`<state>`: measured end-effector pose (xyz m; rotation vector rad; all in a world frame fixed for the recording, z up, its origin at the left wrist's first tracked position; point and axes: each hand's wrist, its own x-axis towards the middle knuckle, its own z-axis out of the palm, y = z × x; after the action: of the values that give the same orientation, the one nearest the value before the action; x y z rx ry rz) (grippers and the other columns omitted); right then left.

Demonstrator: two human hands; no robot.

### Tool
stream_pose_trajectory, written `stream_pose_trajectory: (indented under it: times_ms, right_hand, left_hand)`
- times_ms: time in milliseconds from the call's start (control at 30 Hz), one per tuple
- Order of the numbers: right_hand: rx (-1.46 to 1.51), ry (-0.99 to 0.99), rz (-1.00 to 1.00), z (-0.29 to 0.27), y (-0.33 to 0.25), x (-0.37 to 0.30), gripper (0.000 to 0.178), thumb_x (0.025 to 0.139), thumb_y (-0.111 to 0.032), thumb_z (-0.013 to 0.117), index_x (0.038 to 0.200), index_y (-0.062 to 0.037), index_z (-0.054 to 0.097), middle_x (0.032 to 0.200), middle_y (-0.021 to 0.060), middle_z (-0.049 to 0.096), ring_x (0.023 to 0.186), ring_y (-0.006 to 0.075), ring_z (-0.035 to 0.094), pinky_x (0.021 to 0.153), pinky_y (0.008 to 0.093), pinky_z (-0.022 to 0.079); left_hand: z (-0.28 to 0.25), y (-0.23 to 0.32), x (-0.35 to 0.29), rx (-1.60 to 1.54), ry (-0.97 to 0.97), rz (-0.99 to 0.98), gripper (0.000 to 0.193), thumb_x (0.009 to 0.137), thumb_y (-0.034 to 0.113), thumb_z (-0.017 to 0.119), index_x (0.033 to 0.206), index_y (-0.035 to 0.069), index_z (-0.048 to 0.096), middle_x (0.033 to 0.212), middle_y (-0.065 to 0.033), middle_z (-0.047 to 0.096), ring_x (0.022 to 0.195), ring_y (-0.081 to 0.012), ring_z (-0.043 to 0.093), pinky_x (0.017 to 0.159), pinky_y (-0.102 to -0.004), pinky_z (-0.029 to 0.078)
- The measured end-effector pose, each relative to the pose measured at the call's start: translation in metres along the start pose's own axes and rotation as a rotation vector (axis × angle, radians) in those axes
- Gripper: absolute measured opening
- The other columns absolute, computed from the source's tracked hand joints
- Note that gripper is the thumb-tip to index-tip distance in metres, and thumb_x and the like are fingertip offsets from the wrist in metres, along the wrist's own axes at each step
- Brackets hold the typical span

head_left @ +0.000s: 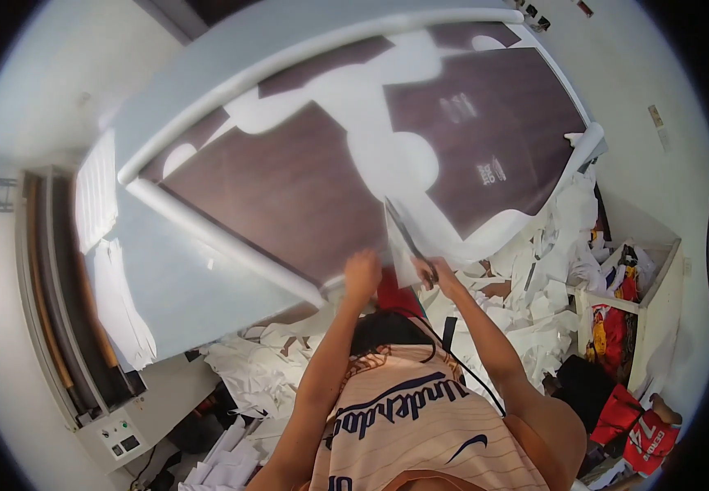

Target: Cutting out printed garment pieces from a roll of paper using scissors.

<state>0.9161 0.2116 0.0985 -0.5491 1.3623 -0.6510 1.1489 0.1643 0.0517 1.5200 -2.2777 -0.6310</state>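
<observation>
Maroon sheet | right hand — outstretched, gripping scissors | left hand — at edge, grip unclear

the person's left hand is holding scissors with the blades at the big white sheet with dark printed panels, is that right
Not quite: the head view shows the scissors in the person's right hand, not the left. The blades are indeed at the big white sheet with dark printed panels.
</observation>
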Motion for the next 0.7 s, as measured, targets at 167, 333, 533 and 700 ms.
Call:
stream_pose_trajectory:
  times_ms: [167,333,533,700]
  right_hand:
    - [0.011,0.033,0.018,-0.003,-0.013,0.032,0.046,0.092,-0.046,0.071,0.066,-0.0110,0.056,0.055,0.0003,0.052,0.044,0.0112,0.050,0.044,0.0273,0.038]
    - [0.078,0.058,0.010,0.010,-0.031,0.055,0.049,0.083,-0.046,0.082,0.063,-0.0123,0.053,0.054,-0.0032,0.049,0.041,0.0083,0.049,0.040,0.0245,0.040]
    - [0.076,0.058,-0.016,0.006,-0.051,0.091,0.050,0.081,-0.046,0.084,0.061,-0.0123,0.054,0.052,-0.0020,0.050,0.039,0.0084,0.048,0.039,0.0245,0.039]
    - [0.124,0.041,-0.021,0.008,-0.091,0.133,0.051,0.079,-0.046,0.085,0.060,-0.0134,0.052,0.052,-0.0017,0.050,0.039,0.0092,0.049,0.039,0.0252,0.039]
  left_hand:
    - [-0.009,-0.001,0.013,-0.141,0.012,-0.014,0.012,0.084,0.013,0.069,0.082,0.003,0.062,0.079,-0.0138,0.062,0.077,-0.0383,0.063,0.068,-0.0488,0.049]
    - [-0.021,0.000,0.026,-0.227,-0.065,0.011,0.014,0.083,0.012,0.071,0.082,0.003,0.061,0.081,-0.0151,0.062,0.078,-0.0392,0.062,0.068,-0.0488,0.049]
    - [-0.019,-0.008,0.042,-0.207,-0.162,0.056,0.013,0.080,0.010,0.071,0.084,0.003,0.060,0.081,-0.0146,0.060,0.080,-0.0381,0.062,0.070,-0.0477,0.049]
    - [-0.015,-0.012,0.051,-0.219,-0.254,-0.048,0.006,0.080,0.010,0.063,0.082,0.004,0.063,0.087,-0.0172,0.065,0.084,-0.0402,0.063,0.074,-0.0515,0.051]
